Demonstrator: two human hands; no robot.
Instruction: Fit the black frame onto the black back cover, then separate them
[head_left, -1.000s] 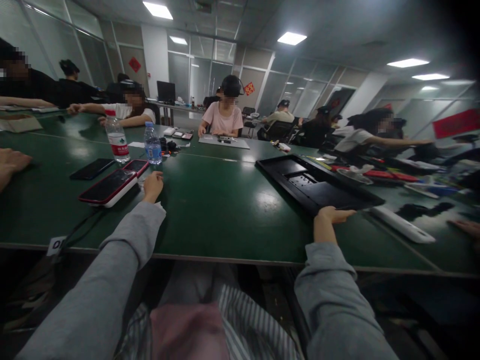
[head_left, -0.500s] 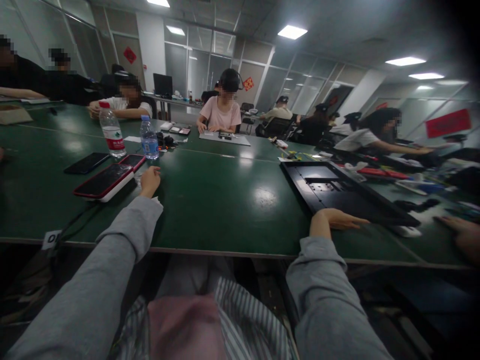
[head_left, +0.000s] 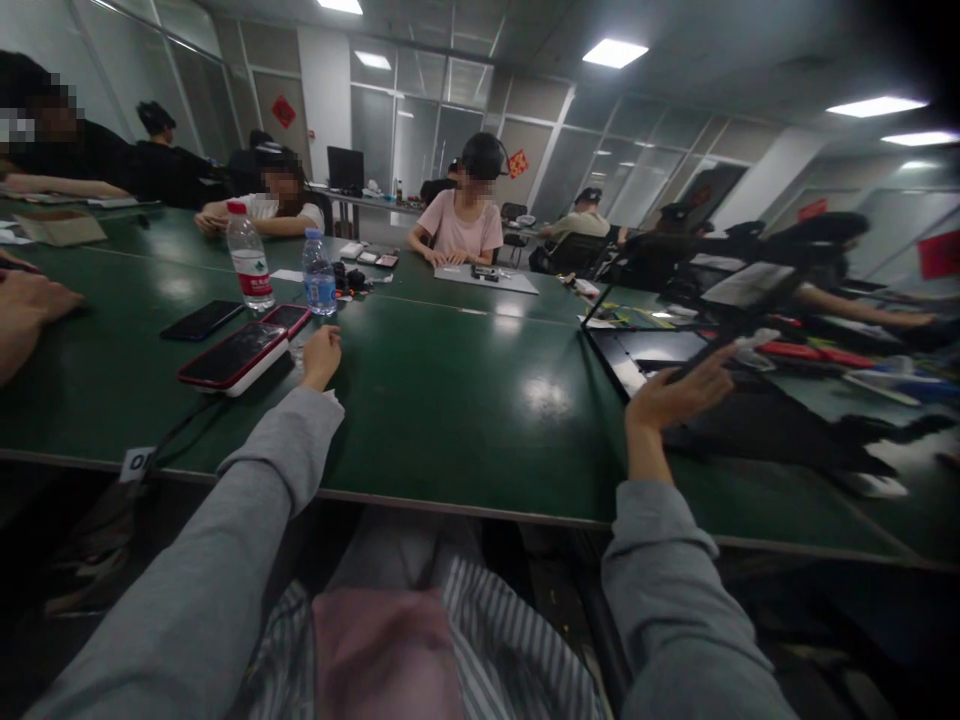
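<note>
My right hand [head_left: 679, 395] grips the near edge of a flat black panel [head_left: 660, 352] and holds it tilted up off the green table [head_left: 450, 400]. The panel is smeared by motion. My left hand [head_left: 321, 355] rests on the table with its fingers curled, just right of a red-cased phone [head_left: 232, 357] that lies on a white block. What the curled fingers hold, if anything, is hidden. Both my arms are in grey sleeves.
Another red phone [head_left: 285, 318], a black phone [head_left: 201, 320] and two water bottles [head_left: 250, 258] [head_left: 319, 275] stand beyond my left hand. A neighbour's hand [head_left: 30, 310] lies at far left. Several people sit around the table. Tools and parts clutter the right side [head_left: 862, 380].
My right hand has risen and tipped the black panel from flat on the table up onto its far edge. My left hand has stayed by the phones.
</note>
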